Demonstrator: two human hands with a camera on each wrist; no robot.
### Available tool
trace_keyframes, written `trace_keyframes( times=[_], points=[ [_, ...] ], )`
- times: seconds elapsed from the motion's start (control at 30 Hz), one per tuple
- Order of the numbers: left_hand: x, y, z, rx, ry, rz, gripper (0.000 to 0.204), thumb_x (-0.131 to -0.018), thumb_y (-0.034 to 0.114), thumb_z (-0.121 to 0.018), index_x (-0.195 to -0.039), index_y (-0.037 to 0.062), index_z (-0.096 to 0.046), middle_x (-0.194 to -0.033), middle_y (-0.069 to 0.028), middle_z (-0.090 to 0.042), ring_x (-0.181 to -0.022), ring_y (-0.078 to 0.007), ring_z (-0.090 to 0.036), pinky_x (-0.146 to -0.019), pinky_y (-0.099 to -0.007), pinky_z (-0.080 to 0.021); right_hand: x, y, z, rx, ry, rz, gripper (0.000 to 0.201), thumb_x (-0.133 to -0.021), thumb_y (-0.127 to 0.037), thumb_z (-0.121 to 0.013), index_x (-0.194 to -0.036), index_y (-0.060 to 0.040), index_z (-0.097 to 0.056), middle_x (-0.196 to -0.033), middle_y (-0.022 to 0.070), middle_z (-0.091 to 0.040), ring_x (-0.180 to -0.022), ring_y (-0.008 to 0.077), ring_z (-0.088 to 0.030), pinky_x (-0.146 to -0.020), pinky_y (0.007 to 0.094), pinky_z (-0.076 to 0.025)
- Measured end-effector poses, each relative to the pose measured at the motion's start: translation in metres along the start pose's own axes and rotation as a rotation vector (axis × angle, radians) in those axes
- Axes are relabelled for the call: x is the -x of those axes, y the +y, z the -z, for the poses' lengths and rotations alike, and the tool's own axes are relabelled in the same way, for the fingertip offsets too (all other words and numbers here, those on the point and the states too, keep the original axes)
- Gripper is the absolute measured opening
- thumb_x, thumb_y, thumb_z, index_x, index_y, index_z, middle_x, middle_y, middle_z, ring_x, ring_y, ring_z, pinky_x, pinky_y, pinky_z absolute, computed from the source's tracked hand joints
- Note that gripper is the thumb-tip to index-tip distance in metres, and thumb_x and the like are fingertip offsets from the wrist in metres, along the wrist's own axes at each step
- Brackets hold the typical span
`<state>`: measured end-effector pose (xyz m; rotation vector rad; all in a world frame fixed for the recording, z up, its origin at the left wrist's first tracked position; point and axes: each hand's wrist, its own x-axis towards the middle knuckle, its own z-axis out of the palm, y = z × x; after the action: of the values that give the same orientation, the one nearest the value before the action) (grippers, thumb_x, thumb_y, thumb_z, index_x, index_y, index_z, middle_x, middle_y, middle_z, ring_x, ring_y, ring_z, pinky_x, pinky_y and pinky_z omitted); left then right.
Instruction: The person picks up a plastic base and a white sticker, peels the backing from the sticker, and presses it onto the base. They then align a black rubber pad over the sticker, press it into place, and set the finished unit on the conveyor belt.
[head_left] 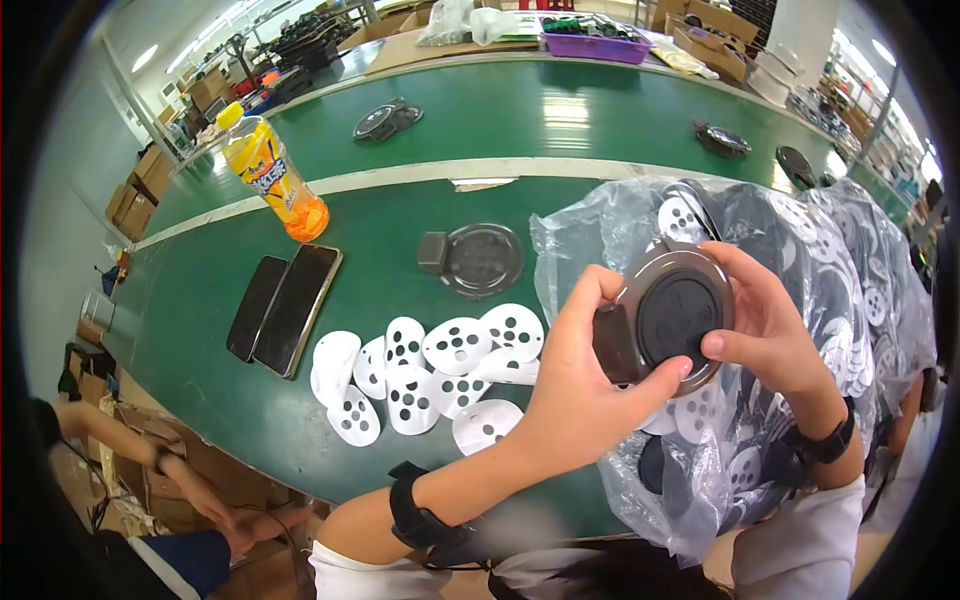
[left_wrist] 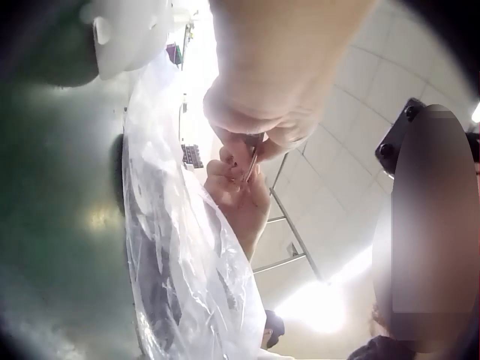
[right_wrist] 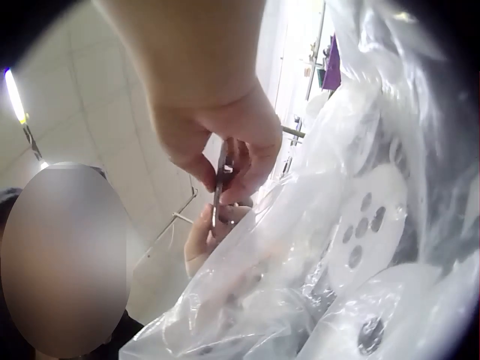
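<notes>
Both hands hold up a round dark grey plastic disc [head_left: 684, 318] with a black inner circle and a block-shaped tab at its left. My left hand [head_left: 590, 385] grips it by the tab side, thumb across the lower face. At the other edge my right hand [head_left: 765, 325] pinches it, thumb on the front and fingers behind. In the right wrist view the disc [right_wrist: 220, 184] shows edge-on between the fingers. A clear plastic bag [head_left: 590, 225] of white perforated pads lies beneath and right of the hands. Another similar disc [head_left: 484, 260] rests on the green table to the left.
Loose white pads [head_left: 458, 345] with holes spread over the table [head_left: 200, 320] left of the hands. Two phones [head_left: 297, 310] and an orange drink bottle [head_left: 272, 172] stand farther left. More discs [head_left: 388, 120] lie beyond the pale divider. Another person's arm [head_left: 130, 440] shows at lower left.
</notes>
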<state>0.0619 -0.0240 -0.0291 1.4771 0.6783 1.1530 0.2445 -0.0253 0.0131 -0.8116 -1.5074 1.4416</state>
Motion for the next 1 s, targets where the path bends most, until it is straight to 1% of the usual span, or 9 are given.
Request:
trace_keyframes(
  times=[0.13,0.23,0.33,0.47,0.53,0.73,0.8,0.9,1.0],
  points=[
    [0.0,0.006,0.003,0.176,0.049,0.007,0.054,-0.067,0.001,-0.071,-0.106,0.0051,-0.033,-0.103,-0.0078,-0.045,-0.096,-0.0135,-0.05,-0.079,-0.0257,-0.046,-0.017,-0.017,0.002,0.105,-0.01,-0.082,0.054,-0.074,-0.004,-0.064,-0.121,0.0023,-0.039,-0.115,0.009,-0.051,-0.105,0.0156,-0.05,-0.091,0.0292,-0.038],
    [-0.004,0.012,0.003,0.07,0.43,-0.135,0.066,-0.067,-0.001,-0.07,-0.115,0.0072,-0.025,-0.116,-0.01,-0.03,-0.106,-0.0203,-0.038,-0.086,-0.0323,-0.04,-0.057,-0.024,0.02,0.138,0.064,-0.062,0.039,-0.079,-0.013,-0.061,-0.114,-0.0014,-0.05,-0.1,0.0023,-0.058,-0.082,0.0068,-0.054,-0.063,0.0204,-0.044],
    [-0.005,0.01,0.012,0.168,0.504,-0.234,0.034,-0.081,0.002,-0.052,-0.11,0.0051,-0.034,-0.108,-0.0083,-0.038,-0.095,-0.0167,-0.045,-0.076,-0.0285,-0.04,-0.12,-0.01,0.052,-0.136,0.221,-0.047,0.02,-0.083,-0.013,-0.057,-0.101,-0.004,-0.054,-0.093,0.004,-0.059,-0.075,0.0118,-0.056,-0.066,0.026,-0.047],
    [-0.002,0.013,0.007,0.233,0.488,-0.232,0.019,-0.082,0.004,-0.047,-0.101,0.0039,-0.041,-0.097,-0.0062,-0.045,-0.087,-0.0133,-0.048,-0.073,-0.0269,-0.04,-0.168,0.027,0.081,-0.109,0.522,-0.316,0.041,-0.078,-0.022,-0.064,-0.108,0.0025,-0.05,-0.098,0.0095,-0.057,-0.081,0.017,-0.059,-0.065,0.0286,-0.049],
    [-0.001,0.009,0.007,0.224,0.421,-0.144,0.013,-0.081,0.001,-0.047,-0.094,0.0037,-0.044,-0.088,-0.0038,-0.047,-0.082,-0.0113,-0.049,-0.07,-0.0252,-0.04,-0.169,0.038,0.075,0.331,0.465,-0.362,0.051,-0.075,-0.024,-0.065,-0.114,0.0042,-0.046,-0.101,0.0124,-0.057,-0.08,0.0182,-0.06,-0.064,0.0292,-0.049],
    [0.006,0.011,-0.002,0.192,0.142,-0.138,0.014,-0.076,-0.005,-0.047,-0.087,0.003,-0.044,-0.084,-0.0034,-0.044,-0.07,-0.0072,-0.043,-0.063,-0.02,-0.036,-0.179,0.044,0.034,0.797,0.141,0.061,0.031,-0.069,-0.02,-0.067,-0.089,0.0027,-0.062,-0.078,0.0087,-0.063,-0.075,0.0169,-0.061,-0.067,0.0273,-0.048],
    [0.009,0.015,-0.003,0.028,0.001,-0.293,0.015,-0.074,-0.004,-0.05,-0.087,0.0021,-0.045,-0.087,-0.0053,-0.044,-0.068,-0.0082,-0.044,-0.06,-0.0208,-0.037,-0.178,0.031,-0.001,0.92,-0.26,-0.006,0.045,-0.072,-0.027,-0.066,-0.105,0.0011,-0.055,-0.097,0.0119,-0.059,-0.09,0.0202,-0.057,-0.077,0.0311,-0.045],
    [0.013,0.025,-0.01,0.068,-0.23,-0.272,0.019,-0.072,-0.002,-0.055,-0.089,0.0016,-0.048,-0.086,-0.0058,-0.046,-0.065,-0.011,-0.047,-0.057,-0.0229,-0.037,-0.175,0.056,-0.045,1.095,-0.279,0.308,0.059,-0.066,-0.032,-0.071,-0.111,0.0,-0.05,-0.1,0.0142,-0.057,-0.095,0.0271,-0.054,-0.082,0.0344,-0.042],
    [0.016,0.021,-0.014,0.076,-0.378,-0.252,0.017,-0.072,-0.002,-0.056,-0.086,0.0016,-0.049,-0.082,-0.0056,-0.048,-0.065,-0.0122,-0.048,-0.057,-0.0233,-0.037,-0.171,0.076,-0.07,1.25,-0.39,0.192,0.069,-0.06,-0.034,-0.075,-0.114,-0.0014,-0.047,-0.098,0.0157,-0.055,-0.097,0.032,-0.05,-0.085,0.0373,-0.04]
  ],
)
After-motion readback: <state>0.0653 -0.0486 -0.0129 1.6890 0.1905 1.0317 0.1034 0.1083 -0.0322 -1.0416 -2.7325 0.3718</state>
